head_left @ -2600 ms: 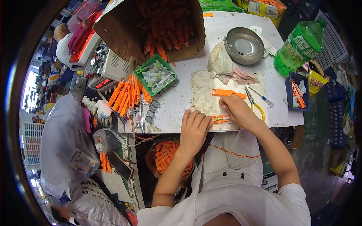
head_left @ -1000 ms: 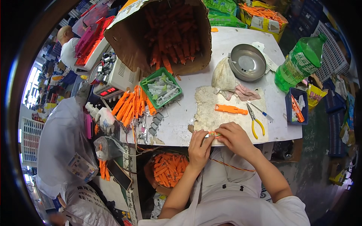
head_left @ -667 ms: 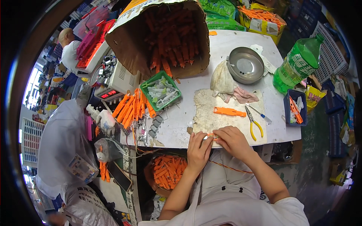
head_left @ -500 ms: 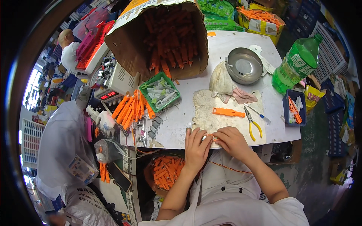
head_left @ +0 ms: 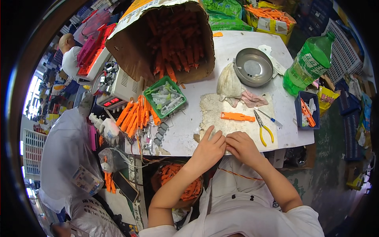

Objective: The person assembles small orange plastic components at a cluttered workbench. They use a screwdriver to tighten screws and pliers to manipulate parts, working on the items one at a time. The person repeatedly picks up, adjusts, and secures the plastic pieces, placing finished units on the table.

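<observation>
My left hand (head_left: pixel 210 147) and my right hand (head_left: pixel 242 147) meet at the near edge of the table, fingertips together. Both are closed around a small orange plastic part, which my fingers now hide. On my left hand the index finger sticks up, away from the grip. Just beyond lies an orange plastic housing (head_left: pixel 237 117), flat on a worn board (head_left: pixel 209 106). To its right are yellow-handled pliers (head_left: pixel 262 127), jaws pointing away, and a thin pen-like tool (head_left: pixel 269 117).
A large carton (head_left: pixel 130 59) of orange parts leans at the back left. Near it stand a green basket (head_left: pixel 165 96) and loose orange pieces (head_left: pixel 134 114). Farther right are a metal bowl (head_left: pixel 253 67), rags (head_left: pixel 230 83), a green bottle (head_left: pixel 309 63) and a blue bin (head_left: pixel 307 111).
My left hand has turned over and its wrist has swung outward, the fingers closing in against my right hand. The orange part that showed between the fingertips is now covered.
</observation>
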Available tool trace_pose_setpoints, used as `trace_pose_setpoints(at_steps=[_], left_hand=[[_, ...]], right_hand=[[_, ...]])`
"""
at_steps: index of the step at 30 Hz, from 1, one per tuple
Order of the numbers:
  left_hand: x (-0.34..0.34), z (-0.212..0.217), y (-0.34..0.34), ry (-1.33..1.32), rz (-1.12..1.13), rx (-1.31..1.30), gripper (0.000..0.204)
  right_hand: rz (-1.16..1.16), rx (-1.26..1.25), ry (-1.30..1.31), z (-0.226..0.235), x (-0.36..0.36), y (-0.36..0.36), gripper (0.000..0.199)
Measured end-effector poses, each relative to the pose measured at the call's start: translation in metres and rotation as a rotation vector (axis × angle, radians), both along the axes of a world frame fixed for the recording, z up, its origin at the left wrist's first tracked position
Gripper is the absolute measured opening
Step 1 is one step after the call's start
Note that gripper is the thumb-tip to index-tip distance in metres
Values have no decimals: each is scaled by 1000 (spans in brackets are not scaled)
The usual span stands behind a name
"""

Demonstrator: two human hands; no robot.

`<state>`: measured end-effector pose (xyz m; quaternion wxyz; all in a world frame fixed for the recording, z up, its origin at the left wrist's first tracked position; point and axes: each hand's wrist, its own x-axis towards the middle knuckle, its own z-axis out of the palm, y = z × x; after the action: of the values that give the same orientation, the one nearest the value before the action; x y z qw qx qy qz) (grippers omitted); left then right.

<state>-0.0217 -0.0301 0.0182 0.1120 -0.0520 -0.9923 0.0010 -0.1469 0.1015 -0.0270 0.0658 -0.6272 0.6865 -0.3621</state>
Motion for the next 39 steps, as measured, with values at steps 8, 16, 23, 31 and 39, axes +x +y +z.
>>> trace_pose_setpoints(at_steps=[8, 16, 23, 31, 39], left_hand=[[13, -15, -6, 249, 102, 312, 21], [44, -39, 13, 328, 419, 497, 52], [44, -50, 13, 426, 485, 493, 44], [34, -50, 7, 372, 474, 447, 19], [29, -41, 6, 308, 457, 389, 20]], right_hand=[[10, -11, -29, 1, 0, -2, 27], [-20, -6, -29, 5, 1, 0, 33], [-281, -142, -182, 30, 4, 29, 25], [-309, -91, -75, 21, 4, 40, 19], [-145, -15, 111, 12, 18, -1, 36]])
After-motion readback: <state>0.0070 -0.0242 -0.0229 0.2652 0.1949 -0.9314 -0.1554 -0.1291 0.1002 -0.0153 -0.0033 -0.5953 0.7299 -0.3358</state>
